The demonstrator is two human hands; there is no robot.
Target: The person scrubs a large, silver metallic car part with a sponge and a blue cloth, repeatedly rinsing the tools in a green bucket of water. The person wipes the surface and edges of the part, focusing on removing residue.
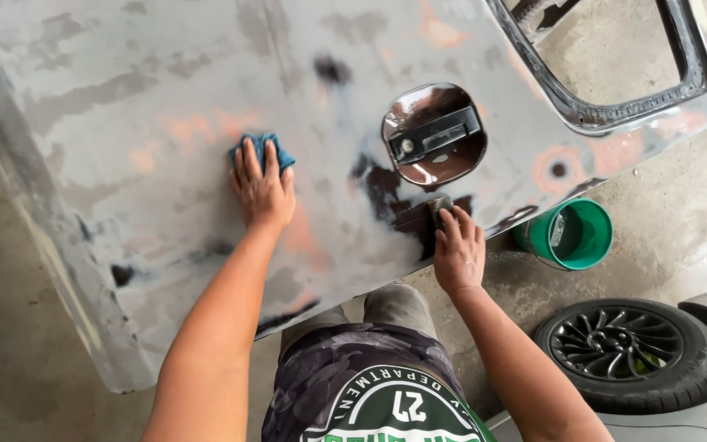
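Under the right hand [458, 250] sits a small dark sanding block [439, 206], pinned by the fingertips against the sanded grey car door panel [165, 98]. The grip is narrow and flat, pressing down rather than wrapping, which suits rubbing a patch just near the recessed chrome door handle cup [434, 135]. To the left, the left hand [262, 188] lies spread over a crumpled blue cloth [262, 151], palm down, holding it against the panel; that flat press looks fit for wiping and for steadying the door. The panel lies tilted across the scene, blotched with grey, pink and dark patches, its black window frame [615, 115] at the far right. On the concrete floor [681, 229], just beside the panel's near edge, stands a round green plastic bucket [570, 235], within reach. Nearer right lies a black spoked wheel with tyre [619, 344].
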